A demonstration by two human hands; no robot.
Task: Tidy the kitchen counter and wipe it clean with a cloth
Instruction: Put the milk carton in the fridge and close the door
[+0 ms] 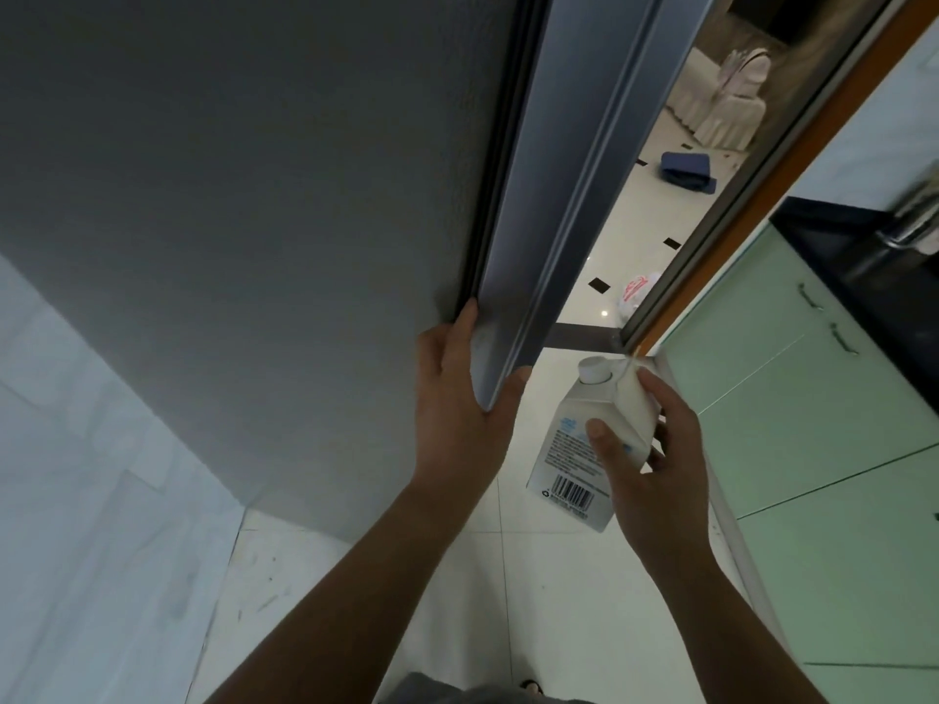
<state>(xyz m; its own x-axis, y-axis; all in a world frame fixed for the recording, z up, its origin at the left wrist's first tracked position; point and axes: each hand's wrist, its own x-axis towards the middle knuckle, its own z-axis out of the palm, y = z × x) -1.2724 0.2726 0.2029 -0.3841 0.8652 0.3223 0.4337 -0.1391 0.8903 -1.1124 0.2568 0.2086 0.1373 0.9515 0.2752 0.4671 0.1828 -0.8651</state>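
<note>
My left hand (pixel 460 388) grips the edge of a tall grey door (pixel 513 276), probably a refrigerator door, with fingers curled around its lower rim. My right hand (pixel 655 449) holds a white milk carton (pixel 579 444) by its upper part. The carton has a round white cap, blue print and a barcode near the bottom, and hangs tilted over the floor just right of the door edge. The dark kitchen counter (pixel 833 241) shows only at the far right edge, above the cabinets. No cloth is in sight.
Pale green cabinets (pixel 792 388) with small handles run along the right. A metal faucet (pixel 914 221) stands on the counter. Beyond an orange door frame (pixel 762 195) lie a white tiled floor, a plastic bag (pixel 635 292) and a blue object (pixel 686 167).
</note>
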